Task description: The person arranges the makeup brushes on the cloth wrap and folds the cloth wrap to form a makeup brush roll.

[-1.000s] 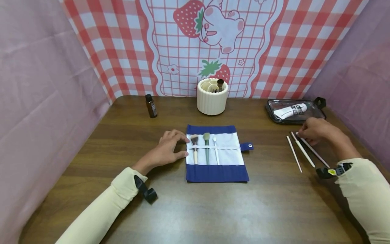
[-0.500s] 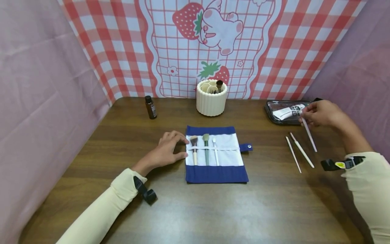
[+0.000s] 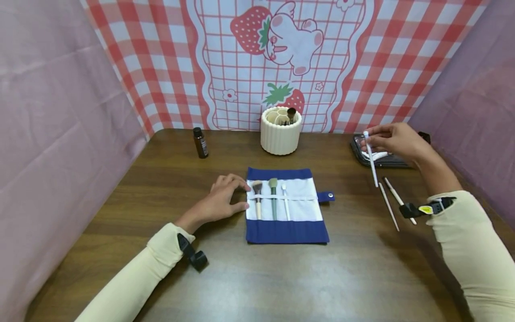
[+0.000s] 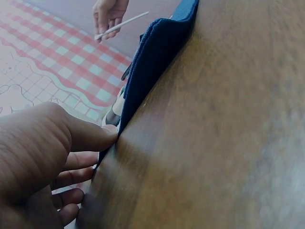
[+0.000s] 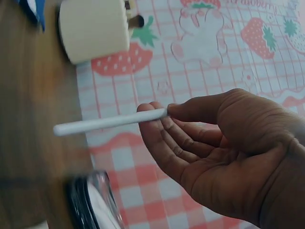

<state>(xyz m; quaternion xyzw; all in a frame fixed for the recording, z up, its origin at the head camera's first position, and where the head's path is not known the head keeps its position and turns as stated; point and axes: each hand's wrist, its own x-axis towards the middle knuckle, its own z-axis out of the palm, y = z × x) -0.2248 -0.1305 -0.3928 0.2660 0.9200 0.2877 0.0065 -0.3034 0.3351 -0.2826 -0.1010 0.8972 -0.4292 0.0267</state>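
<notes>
While the right hand pinches a pale stick near its upper end, thumb against fingertips, the left hand touches the brush roll at its 9 o'clock edge, fingers relaxed, thumb and index spread apart. Stick is up off the desk, tilted, lower end pointing between 5 and 6 o'clock; from the roll it sits at 2 o'clock. Roll lies open, blue borders, white middle; under its elastic: dark-haired brush, green brush, white brush. Snap tab at 3 o'clock. Further out at 3 o'clock, two sticks on the desk: a thin stick and a thicker stick, partly hidden by the wrist strap. Other stuff, from the roll: ribbed cup at 12, dark bottle at 10, black-edged case at 2, behind the right hand.
</notes>
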